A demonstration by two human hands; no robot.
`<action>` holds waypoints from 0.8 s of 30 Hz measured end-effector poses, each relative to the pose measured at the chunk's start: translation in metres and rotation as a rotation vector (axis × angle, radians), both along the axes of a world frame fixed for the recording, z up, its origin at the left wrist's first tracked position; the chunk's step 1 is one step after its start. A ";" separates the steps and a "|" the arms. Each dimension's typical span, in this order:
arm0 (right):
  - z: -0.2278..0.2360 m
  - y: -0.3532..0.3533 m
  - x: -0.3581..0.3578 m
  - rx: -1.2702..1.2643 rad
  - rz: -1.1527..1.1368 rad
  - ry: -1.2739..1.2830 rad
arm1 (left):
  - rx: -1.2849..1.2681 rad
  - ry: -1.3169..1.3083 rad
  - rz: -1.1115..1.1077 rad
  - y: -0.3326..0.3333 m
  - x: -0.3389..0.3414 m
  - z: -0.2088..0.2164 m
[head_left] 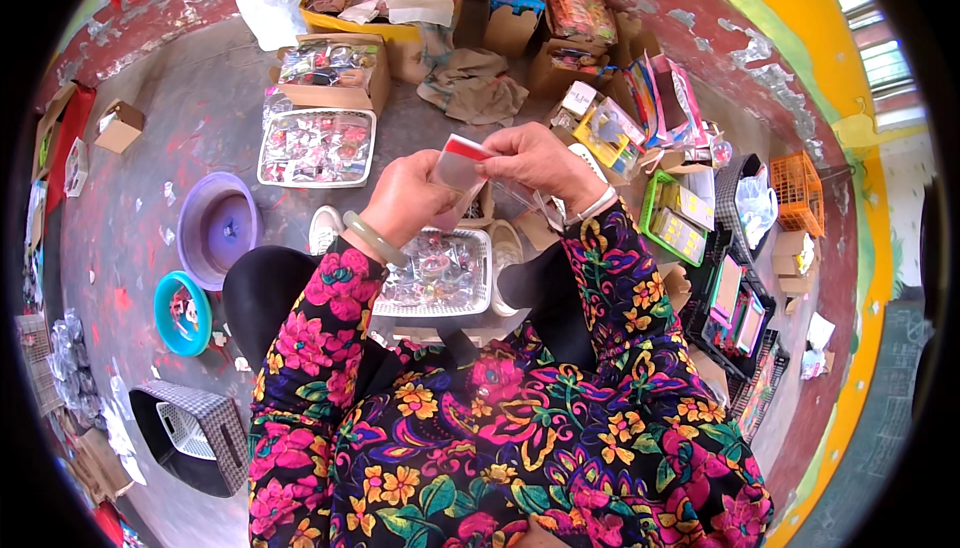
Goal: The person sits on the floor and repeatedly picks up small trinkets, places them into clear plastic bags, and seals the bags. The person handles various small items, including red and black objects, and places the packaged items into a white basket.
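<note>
In front of my lap, both hands are raised over a white basket (488, 273) of small clear-wrapped items. My left hand (405, 196) is closed on a small clear plastic bag (463, 160) with a red strip along its top. The thumb and fingers of my right hand (552, 160) pinch the bag's upper right edge. More clear plastic (540, 206) hangs beneath my right hand; what is inside it cannot be made out. Lower down, the basket stands on the floor between my feet.
Ahead sit a white tray (264, 163) of wrapped items and a cardboard box (372, 96). On the left are a purple basin (190, 238) and a teal basin (163, 320). A green basket (652, 210), a black crate (765, 320) and an orange crate (797, 188) line the right.
</note>
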State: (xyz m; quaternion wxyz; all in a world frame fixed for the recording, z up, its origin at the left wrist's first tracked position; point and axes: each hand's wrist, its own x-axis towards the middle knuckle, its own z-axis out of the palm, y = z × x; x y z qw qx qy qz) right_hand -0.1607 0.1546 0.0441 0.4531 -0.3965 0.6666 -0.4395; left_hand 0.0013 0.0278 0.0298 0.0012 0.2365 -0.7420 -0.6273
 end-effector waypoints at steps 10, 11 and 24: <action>-0.037 0.116 -0.099 0.131 -0.612 0.086 | 0.119 0.195 0.156 -0.008 0.000 -0.020; -0.063 0.139 -0.108 0.122 -0.700 0.001 | 0.147 0.176 0.143 -0.004 -0.002 -0.016; -0.122 0.194 -0.098 0.301 -1.131 -0.153 | 0.134 0.118 0.095 0.000 -0.003 -0.019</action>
